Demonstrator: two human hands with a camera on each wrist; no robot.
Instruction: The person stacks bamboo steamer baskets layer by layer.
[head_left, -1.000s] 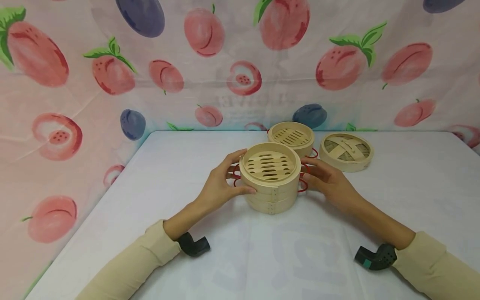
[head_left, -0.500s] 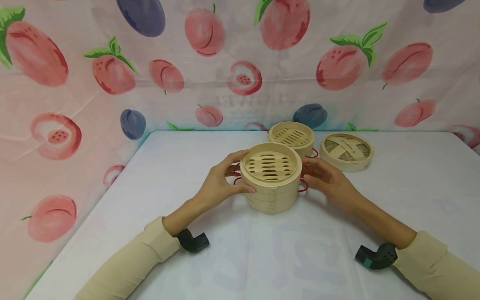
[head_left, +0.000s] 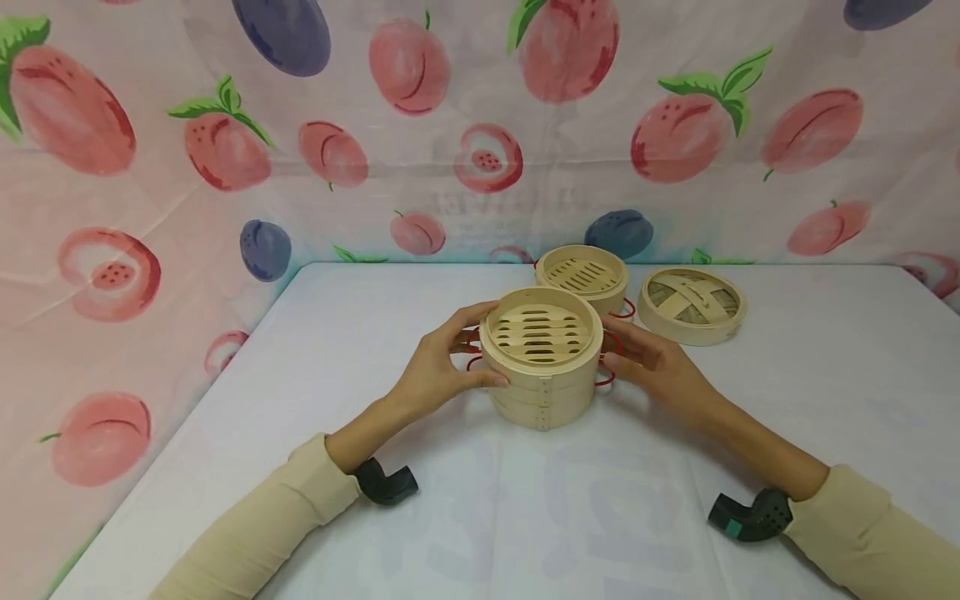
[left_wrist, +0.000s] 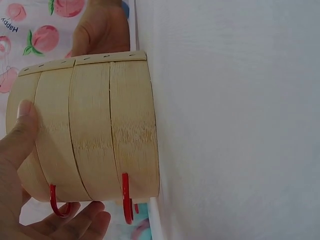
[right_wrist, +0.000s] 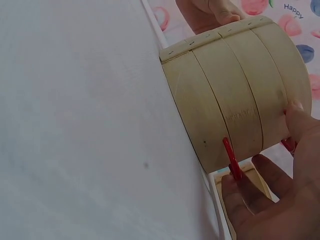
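Holding steamers (head_left: 536, 392), white tabletop (head_left: 510, 517), fruit-print backdrop (head_left: 547, 167)

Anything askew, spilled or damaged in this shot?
Nothing stands out. The steamer stack is upright between the left hand and right hand, its seams lined up. The other basket and the lid sit level behind it. No spill or damage visible.

Pink fruit-print backdrop (head_left: 547, 137) — probably cloth — behind a white-topped table (head_left: 525, 508), in soft light.
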